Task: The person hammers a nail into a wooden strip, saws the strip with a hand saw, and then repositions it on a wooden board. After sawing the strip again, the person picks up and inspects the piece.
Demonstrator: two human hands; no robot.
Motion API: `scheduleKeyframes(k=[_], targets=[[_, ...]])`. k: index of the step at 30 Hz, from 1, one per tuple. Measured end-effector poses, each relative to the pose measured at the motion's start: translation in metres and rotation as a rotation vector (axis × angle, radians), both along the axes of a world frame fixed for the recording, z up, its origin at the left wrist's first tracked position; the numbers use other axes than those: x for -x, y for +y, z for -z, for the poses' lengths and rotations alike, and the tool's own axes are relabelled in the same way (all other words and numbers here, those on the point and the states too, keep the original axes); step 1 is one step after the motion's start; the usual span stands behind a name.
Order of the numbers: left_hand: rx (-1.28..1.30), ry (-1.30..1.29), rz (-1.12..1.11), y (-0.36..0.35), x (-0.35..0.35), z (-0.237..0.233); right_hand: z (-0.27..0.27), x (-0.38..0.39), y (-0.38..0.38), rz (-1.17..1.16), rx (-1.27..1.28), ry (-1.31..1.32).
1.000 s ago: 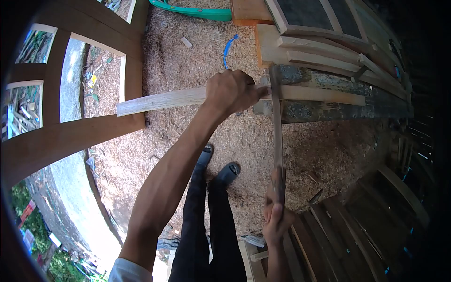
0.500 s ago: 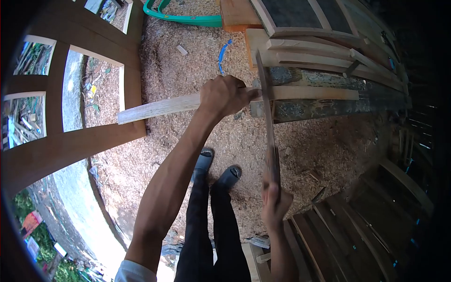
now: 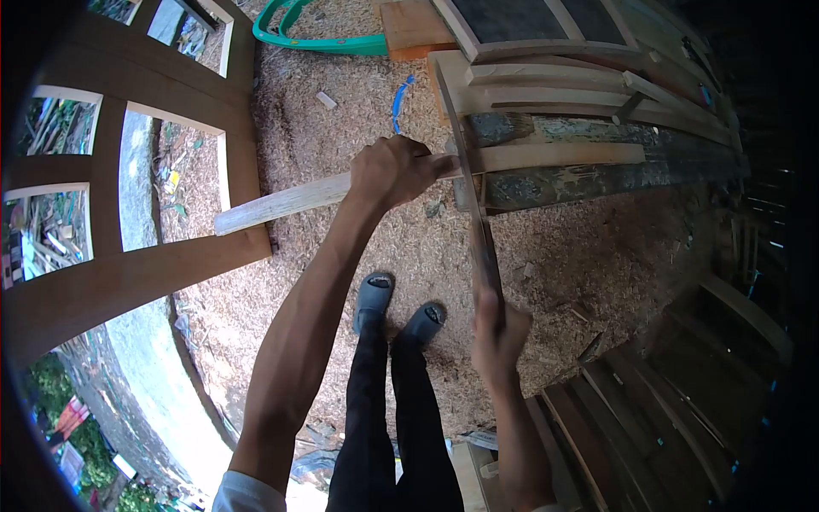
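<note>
A long pale wooden strip (image 3: 286, 201) runs from the left to the weathered beams (image 3: 580, 185), where its right part rests. My left hand (image 3: 390, 173) is wrapped round the strip, just left of the saw. In my right hand (image 3: 500, 334) is the handle of a handsaw (image 3: 472, 183); its long blade points up the view and crosses the strip close to my left hand's fingertips. The blade's contact with the wood is too blurred to make out in detail.
A brown wooden frame (image 3: 183, 256) stands at the left. Planks and framed panels (image 3: 554, 75) lie at the upper right, near a green plastic piece (image 3: 337, 43). Dark boards (image 3: 589, 427) are stacked at the lower right. My sandalled feet (image 3: 375, 294) are on sawdust-covered ground.
My right hand and the saw have moved a little up the view, with the blade reaching further past the strip. My left hand still holds the strip; the whole view has shifted slightly.
</note>
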State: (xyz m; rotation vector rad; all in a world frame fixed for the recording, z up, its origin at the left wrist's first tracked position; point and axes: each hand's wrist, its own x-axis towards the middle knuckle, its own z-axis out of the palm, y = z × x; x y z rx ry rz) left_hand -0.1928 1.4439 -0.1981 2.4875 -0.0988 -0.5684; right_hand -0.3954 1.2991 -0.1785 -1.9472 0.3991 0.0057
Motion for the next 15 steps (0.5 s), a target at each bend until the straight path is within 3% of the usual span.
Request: scheduleKeyframes(k=[3,9,12,15], targets=[[-0.022,0.034,0.016,0.001,-0.002,-0.002,-0.001,-0.034,0.010,0.026,-0.050,-0.007],[0.008,0.069,0.039,0.003,-0.004,-0.002,-0.031,0.095,-0.018,-0.073,0.099,-0.027],[-0.016,0.040,0.022,0.002,-0.001,0.000,-0.015,0.079,-0.013,-0.017,0.010,0.008],[0.005,0.017,0.049,0.001,-0.003,-0.004,-0.003,-0.006,0.003,-0.027,0.088,-0.086]])
